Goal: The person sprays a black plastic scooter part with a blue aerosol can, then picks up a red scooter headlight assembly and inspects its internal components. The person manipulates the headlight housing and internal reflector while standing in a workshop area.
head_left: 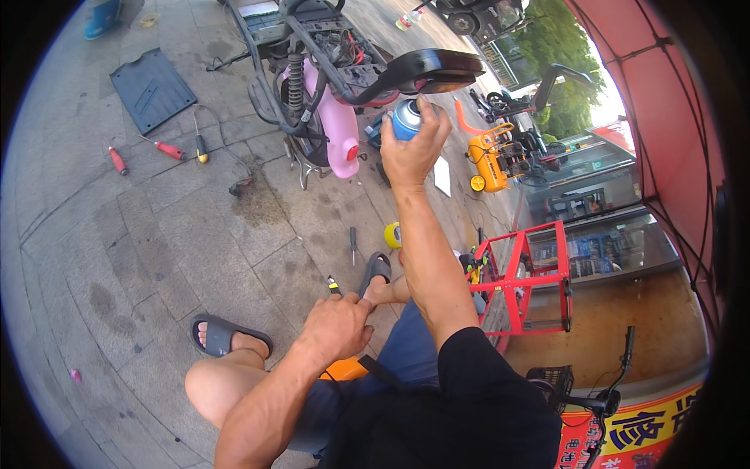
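Note:
My right hand [418, 148] is raised with its fingers wrapped round a blue spray can [407, 123], the index finger at its top. The can is close below the dark tail end [437, 72] of a partly stripped scooter frame [301, 47]. Under that frame is a pink rear fender [340, 141]. Nearer to me, my left hand [337, 327] is low in front of my legs with its fingers curled in; whatever may be inside them is hidden. Just beyond it a small black and yellow tool [333, 284] appears to lie on the paving.
Several screwdrivers [169, 150] and a dark panel [152, 90] lie on the left. Another screwdriver [353, 246] and a yellow tape roll [393, 234] lie ahead of my foot. At right stand a yellow air compressor [490, 162], a red metal rack [519, 285] and a handlebar with basket [549, 383].

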